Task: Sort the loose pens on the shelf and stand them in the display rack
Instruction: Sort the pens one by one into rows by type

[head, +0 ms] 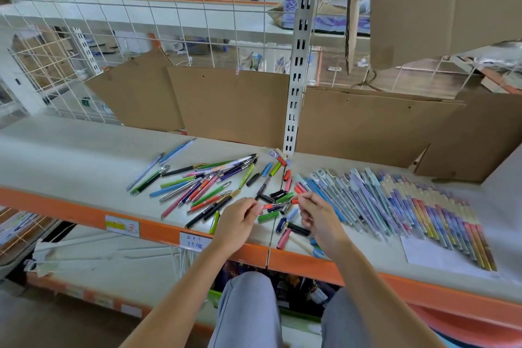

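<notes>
1. A short red pen piece (268,206) is being pinched in the fingertips of the left hand (237,223), while a small red cap (295,201) is being pinched by the right hand (320,220); the two hands are being held close together, seemingly so the parts can be joined before sorting.
2. Loose pens (203,186) are being left scattered at 10 o'clock of the hands; a sorted row of pens (395,203) is being kept fanned out at 3 o'clock.
3. Everything is being carried by a pale shelf (70,155) edged in orange, backed by cardboard sheets (228,104) and wire mesh (141,22). No display rack is being shown.
</notes>
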